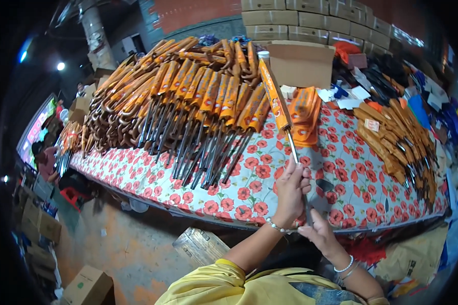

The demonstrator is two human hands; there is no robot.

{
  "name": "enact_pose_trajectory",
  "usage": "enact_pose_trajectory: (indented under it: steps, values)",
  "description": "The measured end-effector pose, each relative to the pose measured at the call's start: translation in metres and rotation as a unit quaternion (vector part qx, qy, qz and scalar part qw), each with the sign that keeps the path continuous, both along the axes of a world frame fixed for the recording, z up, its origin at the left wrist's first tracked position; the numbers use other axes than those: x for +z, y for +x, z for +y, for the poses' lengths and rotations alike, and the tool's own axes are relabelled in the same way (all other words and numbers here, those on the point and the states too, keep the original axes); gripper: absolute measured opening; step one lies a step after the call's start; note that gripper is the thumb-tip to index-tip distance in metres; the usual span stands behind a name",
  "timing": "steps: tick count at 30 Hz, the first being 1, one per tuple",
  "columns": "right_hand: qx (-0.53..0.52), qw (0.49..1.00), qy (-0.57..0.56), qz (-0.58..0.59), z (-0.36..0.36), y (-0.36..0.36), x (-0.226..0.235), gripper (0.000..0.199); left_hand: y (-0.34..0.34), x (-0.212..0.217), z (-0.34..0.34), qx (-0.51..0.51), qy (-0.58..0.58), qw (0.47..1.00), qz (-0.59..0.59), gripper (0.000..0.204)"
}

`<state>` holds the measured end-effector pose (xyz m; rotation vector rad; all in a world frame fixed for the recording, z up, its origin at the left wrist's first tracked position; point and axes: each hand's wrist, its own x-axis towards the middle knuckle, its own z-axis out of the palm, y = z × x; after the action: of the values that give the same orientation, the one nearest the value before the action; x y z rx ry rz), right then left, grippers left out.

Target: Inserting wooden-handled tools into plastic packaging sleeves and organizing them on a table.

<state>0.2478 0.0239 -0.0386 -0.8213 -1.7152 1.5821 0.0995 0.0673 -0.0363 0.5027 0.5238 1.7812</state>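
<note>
Both my hands hold an umbrella [275, 96] wrapped in an orange printed sleeve, tilted with its sleeved end away from me. My left hand [291, 189] is closed round the bare metal shaft below the sleeve. Lower down, near the table edge, my right hand [319, 233] grips the shaft's near end, which its fingers partly hide. Just beyond lies a stack of flat orange sleeves [306, 109]. To the left, a row of sleeved umbrellas [208, 94] lies with bare shafts pointing toward me.
A flowered tablecloth [262, 170] covers the long table. Umbrellas with curved brown handles [114, 119] are heaped at left, and a bundle of orange-brown umbrellas [392, 134] lies at right. An open carton [300, 63] stands at the back. Below the table edge sits a box [201, 246].
</note>
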Motion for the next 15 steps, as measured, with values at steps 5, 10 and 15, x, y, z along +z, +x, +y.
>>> enact_pose_trajectory:
  steps: [5, 10, 15]
  values:
    - [0.052, 0.988, 0.105, -0.097, 0.013, 0.006, -0.003, 0.026, -0.068, 0.004, -0.01, 0.081, -0.033, 0.994, 0.058, 0.04]
    - [-0.016, 0.911, 0.336, -0.239, 0.04, 0.037, -0.019, 0.029, -0.145, 0.003, -0.016, 0.197, -0.071, 0.953, 0.219, 0.04]
    - [-0.042, 0.855, 0.435, -0.281, 0.042, 0.044, -0.029, 0.032, -0.212, 0.008, 0.025, 0.249, -0.094, 0.897, 0.352, 0.034]
